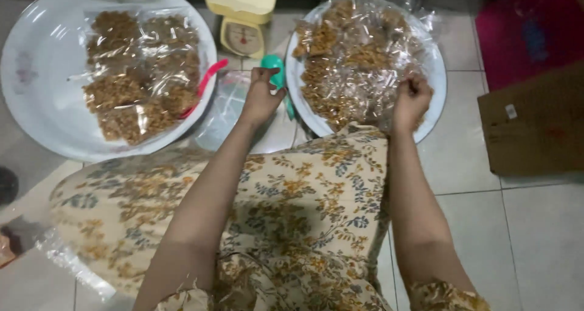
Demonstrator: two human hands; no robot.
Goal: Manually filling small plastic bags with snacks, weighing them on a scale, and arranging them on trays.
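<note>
Left hand at centre top, fingers curled round a teal plastic scoop. Right hand pinching clear snack-filled bags on the round white tray, upper right. Best lifting one bag only, mouth upward.

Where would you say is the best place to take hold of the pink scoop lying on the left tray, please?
Probably by the free handle end of the pink scoop, which sticks out over the rim of the left tray toward the kitchen scale. Its other end lies against the bags of brown snack, so coming from the right, where the left hand already is, looks clearest.
</note>
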